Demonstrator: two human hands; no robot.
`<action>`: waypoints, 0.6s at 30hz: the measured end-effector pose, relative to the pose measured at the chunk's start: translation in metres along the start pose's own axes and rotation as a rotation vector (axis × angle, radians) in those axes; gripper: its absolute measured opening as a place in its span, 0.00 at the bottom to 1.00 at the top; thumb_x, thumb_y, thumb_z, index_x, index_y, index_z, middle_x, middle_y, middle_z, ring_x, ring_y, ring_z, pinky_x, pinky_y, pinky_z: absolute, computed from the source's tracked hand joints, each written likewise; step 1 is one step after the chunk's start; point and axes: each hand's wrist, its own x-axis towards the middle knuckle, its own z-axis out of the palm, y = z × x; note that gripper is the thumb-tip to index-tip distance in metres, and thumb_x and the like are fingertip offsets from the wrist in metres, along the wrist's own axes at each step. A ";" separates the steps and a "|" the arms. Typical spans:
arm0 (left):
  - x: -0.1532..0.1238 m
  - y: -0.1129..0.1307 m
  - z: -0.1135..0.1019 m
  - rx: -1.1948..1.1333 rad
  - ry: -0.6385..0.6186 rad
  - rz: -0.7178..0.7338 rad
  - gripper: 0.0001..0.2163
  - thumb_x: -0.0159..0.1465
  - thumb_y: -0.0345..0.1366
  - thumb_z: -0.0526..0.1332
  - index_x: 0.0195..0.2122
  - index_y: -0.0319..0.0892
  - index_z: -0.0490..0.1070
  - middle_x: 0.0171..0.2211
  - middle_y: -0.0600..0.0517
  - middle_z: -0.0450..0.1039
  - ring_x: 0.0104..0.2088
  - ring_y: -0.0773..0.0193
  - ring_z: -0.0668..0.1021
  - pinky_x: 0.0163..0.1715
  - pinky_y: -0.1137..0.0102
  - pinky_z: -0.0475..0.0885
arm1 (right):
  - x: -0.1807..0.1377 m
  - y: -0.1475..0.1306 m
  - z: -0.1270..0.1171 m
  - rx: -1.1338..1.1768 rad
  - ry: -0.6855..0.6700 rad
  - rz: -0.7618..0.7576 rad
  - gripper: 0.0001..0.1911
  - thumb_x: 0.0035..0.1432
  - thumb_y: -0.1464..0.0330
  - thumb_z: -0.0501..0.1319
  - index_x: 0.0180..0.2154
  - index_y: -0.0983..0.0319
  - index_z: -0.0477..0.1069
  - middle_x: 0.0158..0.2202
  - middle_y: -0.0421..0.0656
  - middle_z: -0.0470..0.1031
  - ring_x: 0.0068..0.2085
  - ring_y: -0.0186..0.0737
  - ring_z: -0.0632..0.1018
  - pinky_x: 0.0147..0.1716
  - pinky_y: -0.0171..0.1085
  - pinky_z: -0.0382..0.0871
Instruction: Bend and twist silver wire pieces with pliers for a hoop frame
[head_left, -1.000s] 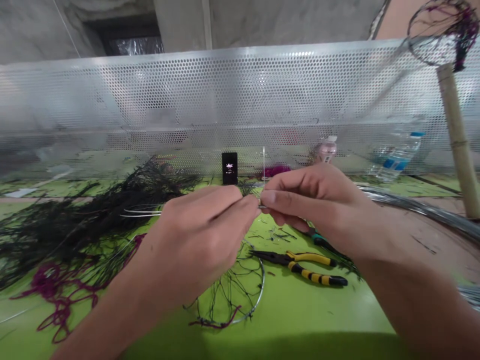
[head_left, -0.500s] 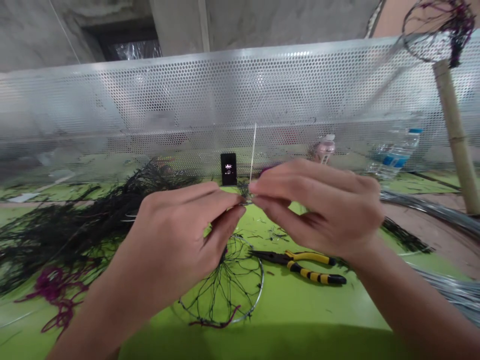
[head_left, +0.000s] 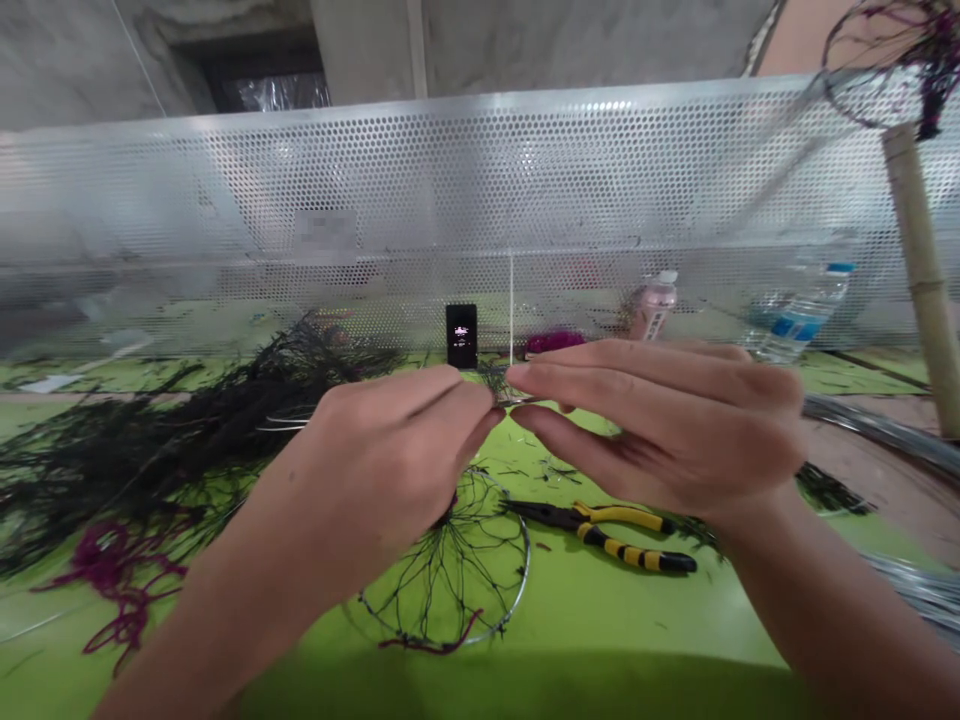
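Both hands (head_left: 525, 440) pinching thin wire (head_left: 511, 310)

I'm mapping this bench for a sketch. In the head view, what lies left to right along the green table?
Purple cord tangle → black netting pile → left hand → wire hoop with net → right hand → water bottle → bamboo post.
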 end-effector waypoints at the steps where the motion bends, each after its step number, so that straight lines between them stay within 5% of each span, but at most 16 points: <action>1: 0.000 0.000 0.000 0.022 0.024 0.021 0.09 0.72 0.25 0.58 0.33 0.37 0.72 0.28 0.53 0.71 0.25 0.66 0.74 0.24 0.67 0.66 | 0.001 -0.001 -0.002 -0.006 -0.011 -0.005 0.06 0.62 0.74 0.70 0.42 0.60 0.79 0.37 0.38 0.86 0.35 0.33 0.85 0.34 0.30 0.83; 18: -0.003 -0.003 0.008 0.098 0.153 0.116 0.04 0.68 0.23 0.64 0.37 0.36 0.71 0.30 0.51 0.75 0.30 0.60 0.78 0.29 0.64 0.78 | 0.009 -0.008 -0.018 0.181 -0.219 0.273 0.03 0.63 0.75 0.66 0.38 0.64 0.80 0.30 0.39 0.83 0.31 0.33 0.83 0.27 0.33 0.72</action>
